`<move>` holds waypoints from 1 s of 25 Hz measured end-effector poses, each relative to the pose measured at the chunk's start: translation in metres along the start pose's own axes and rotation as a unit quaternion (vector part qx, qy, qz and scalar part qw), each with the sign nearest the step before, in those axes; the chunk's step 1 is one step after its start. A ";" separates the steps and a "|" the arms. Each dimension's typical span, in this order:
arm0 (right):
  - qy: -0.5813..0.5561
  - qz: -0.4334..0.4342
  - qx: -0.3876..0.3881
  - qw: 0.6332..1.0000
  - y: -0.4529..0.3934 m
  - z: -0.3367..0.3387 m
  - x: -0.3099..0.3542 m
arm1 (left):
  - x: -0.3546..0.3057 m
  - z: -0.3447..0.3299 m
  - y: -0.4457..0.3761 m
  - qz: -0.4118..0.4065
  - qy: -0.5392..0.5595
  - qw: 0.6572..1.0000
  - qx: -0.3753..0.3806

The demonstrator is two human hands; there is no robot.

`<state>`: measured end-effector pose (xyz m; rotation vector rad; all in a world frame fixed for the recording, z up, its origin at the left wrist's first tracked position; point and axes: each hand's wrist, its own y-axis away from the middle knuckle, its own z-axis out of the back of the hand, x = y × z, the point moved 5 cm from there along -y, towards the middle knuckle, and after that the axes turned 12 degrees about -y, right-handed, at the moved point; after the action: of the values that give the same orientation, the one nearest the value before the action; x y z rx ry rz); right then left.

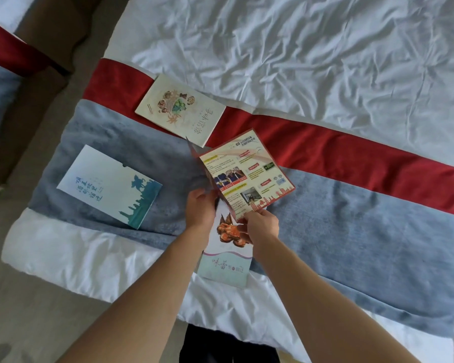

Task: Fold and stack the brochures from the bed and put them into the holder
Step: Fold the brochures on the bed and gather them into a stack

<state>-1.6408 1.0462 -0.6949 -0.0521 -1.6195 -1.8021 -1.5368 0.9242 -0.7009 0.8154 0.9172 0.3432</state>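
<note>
Nearest to me, both forearms reach out over the foot of the bed (63, 247), where white bedding hangs over the edge. Under my wrists lies a pale brochure with a crab picture (227, 260), flat on the bedding where the white meets the grey-blue runner (364, 231); my hands cover its far end.

My left hand (200, 209) has its fingers curled round the left flap of the red-bordered brochure (247, 176), which I hold partly unfolded just above the crab brochure. My right hand (261, 224) pinches the near edge of the same brochure between thumb and fingers. So both hands grip this one sheet; its printed panel with photographs and red labels faces up and tilts away from me, and its left flap stands up at the fold.

To the left, well apart from my hands, a white and teal brochure with a skyline silhouette (109, 186) lies flat on the runner, turned at an angle.

Farther off, a cream brochure with a food drawing (180, 110) lies flat across the red band (351, 150) and the grey-blue cloth, its near corner just beside the far tip of the sheet I hold; I cannot tell whether they touch.

Beyond that stretches the wrinkled white sheet (299, 48). At far left I see a brown floor (50, 30) and the edge of another bed with the same red and blue cloth.
</note>
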 end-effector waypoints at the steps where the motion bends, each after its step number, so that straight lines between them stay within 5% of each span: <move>1: 0.002 -0.007 0.014 1.000 0.001 0.004 -0.003 | 0.006 -0.006 0.003 0.019 0.013 1.000 0.019; 6: 0.044 -0.035 0.113 0.992 0.003 0.032 -0.015 | 0.030 -0.024 0.021 0.054 0.057 0.997 0.020; 10: 0.039 -0.038 0.098 0.994 -0.003 0.060 -0.018 | 0.033 -0.036 0.039 0.021 0.023 0.999 -0.033; 15: 0.137 0.153 -0.030 0.978 -0.006 0.099 0.010 | 0.033 -0.037 0.058 -0.010 0.004 0.998 -0.054; 19: 0.226 0.271 0.029 0.935 0.005 0.099 0.019 | 0.034 -0.033 0.064 -0.038 -0.018 0.998 -0.045; 25: 0.243 0.250 0.076 0.934 0.011 0.066 0.012 | 0.032 -0.034 0.060 -0.103 -0.108 0.989 0.020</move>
<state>-1.6711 1.0991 -0.6659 0.0475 -1.2396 -1.1791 -1.5418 0.9984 -0.6861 0.7700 0.7971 0.0549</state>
